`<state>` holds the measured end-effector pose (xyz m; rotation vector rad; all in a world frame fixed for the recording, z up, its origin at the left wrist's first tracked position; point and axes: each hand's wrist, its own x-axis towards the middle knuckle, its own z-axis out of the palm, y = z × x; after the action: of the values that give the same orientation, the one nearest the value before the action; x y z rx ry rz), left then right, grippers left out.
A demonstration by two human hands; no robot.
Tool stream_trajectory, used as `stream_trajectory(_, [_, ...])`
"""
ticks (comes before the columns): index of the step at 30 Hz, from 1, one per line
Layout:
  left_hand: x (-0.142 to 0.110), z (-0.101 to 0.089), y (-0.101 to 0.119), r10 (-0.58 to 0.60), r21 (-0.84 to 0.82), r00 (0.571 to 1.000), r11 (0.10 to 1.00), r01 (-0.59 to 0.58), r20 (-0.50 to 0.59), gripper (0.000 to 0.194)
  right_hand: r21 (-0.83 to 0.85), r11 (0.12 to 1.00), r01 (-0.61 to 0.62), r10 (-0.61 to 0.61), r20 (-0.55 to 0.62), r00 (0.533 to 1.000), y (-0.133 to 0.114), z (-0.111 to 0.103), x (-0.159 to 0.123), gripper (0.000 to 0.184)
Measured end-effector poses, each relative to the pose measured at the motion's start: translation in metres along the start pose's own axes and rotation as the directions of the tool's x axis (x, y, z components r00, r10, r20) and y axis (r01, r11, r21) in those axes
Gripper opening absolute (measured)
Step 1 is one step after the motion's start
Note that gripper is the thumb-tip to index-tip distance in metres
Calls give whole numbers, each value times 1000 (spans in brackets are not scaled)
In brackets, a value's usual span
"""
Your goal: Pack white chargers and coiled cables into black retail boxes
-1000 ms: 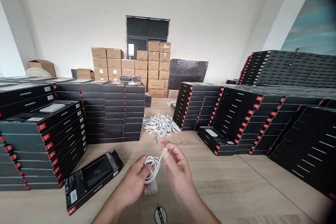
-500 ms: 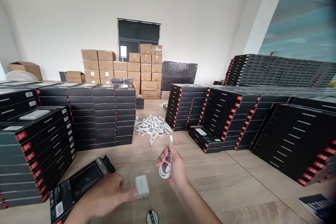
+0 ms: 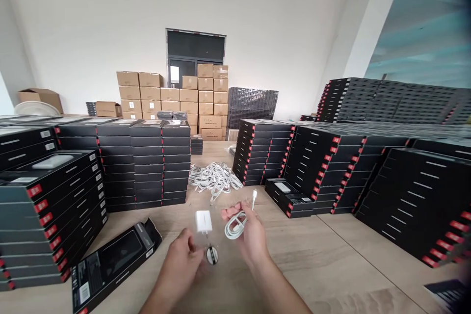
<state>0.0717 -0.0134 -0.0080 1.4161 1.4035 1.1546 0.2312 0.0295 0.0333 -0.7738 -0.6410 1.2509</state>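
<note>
In my right hand [image 3: 252, 230] is a coiled white charging cable [image 3: 234, 228], its connector end sticking up above the fingers. My left hand [image 3: 184, 257], slightly blurred, is closed at the edge of what looks like a clear plastic tray [image 3: 211, 243], whose outline is faint. A white plug charger [image 3: 203, 221] with its prongs toward me and a small round black-and-white piece [image 3: 212, 255] appear to sit in it. To the left, a black box [image 3: 114, 265] lies on the table with its end flap raised.
A heap of white cables [image 3: 215, 177] lies farther back on the wooden table [image 3: 324, 265]. Stacked black boxes [image 3: 143, 167] stand left, more black boxes [image 3: 312, 162] right. One open black box [image 3: 289, 198] holds a white charger. Cardboard cartons [image 3: 187, 95] are piled by the wall.
The charger and round piece have moved together away from me. My left hand has shifted right, from over the black box to the tray's edge. The cable coil has turned slightly in my right hand.
</note>
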Motion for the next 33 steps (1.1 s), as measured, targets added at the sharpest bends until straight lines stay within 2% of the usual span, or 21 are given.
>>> stream_trajectory(1, [1,3,1,-22,-84,999,996,20,-31,12,-57,998,30,-30,-4,1000,2,2,-3,25])
stream_trajectory(3, [1,11,4,-67,-321,995,946,38,-79,37,-237,963,128,-125,28,992,7,5,-9,29])
stream_trajectory(5, [0,17,8,-105,-566,990,824,31,-98,55,-414,879,239,-215,103,971,12,8,-14,37])
stream_trajectory(7, [-2,22,12,-133,-726,987,687,29,-86,55,-497,806,321,-266,179,947,19,9,-17,41])
stream_trajectory(9, [-4,23,16,-147,-822,988,567,44,-48,49,-522,776,353,-267,235,935,25,10,-18,44])
stream_trajectory(11, [-5,22,17,-146,-868,989,494,42,-35,49,-571,732,371,-238,296,925,31,10,-18,47])
stream_trajectory(13, [-4,17,16,-145,-874,988,485,23,-55,50,-647,634,423,-214,379,900,34,9,-18,50])
stream_trajectory(15, [-1,10,14,-135,-850,987,527,-8,-93,50,-693,543,474,-166,465,870,34,6,-18,53])
stream_trajectory(16, [1,6,13,-121,-832,987,554,-22,-107,50,-694,543,473,-111,499,859,33,4,-18,54])
stream_trajectory(18, [4,-1,12,-94,-808,987,587,-48,-127,47,-646,656,390,20,531,847,30,1,-16,53])
stream_trajectory(20, [7,-5,11,-77,-803,988,593,-62,-134,43,-543,811,220,127,530,838,26,-2,-13,52])
stream_trajectory(22, [8,-7,11,-55,-798,990,598,-70,-128,40,-441,895,70,175,492,853,24,-4,-9,51])
stream_trajectory(25, [8,-6,12,-3,-769,994,634,-86,-113,38,-386,920,-64,247,447,860,18,-2,-9,44])
stream_trajectory(29, [6,-5,16,80,-689,978,698,-193,-193,36,-339,924,-178,332,476,815,8,3,-17,35])
stream_trajectory(31, [5,-5,19,118,-653,967,718,-241,-226,38,-335,922,-193,343,480,807,6,4,-19,35])
stream_trajectory(33, [5,-5,19,126,-639,963,726,-254,-240,38,-357,923,-140,309,477,822,7,4,-18,35])
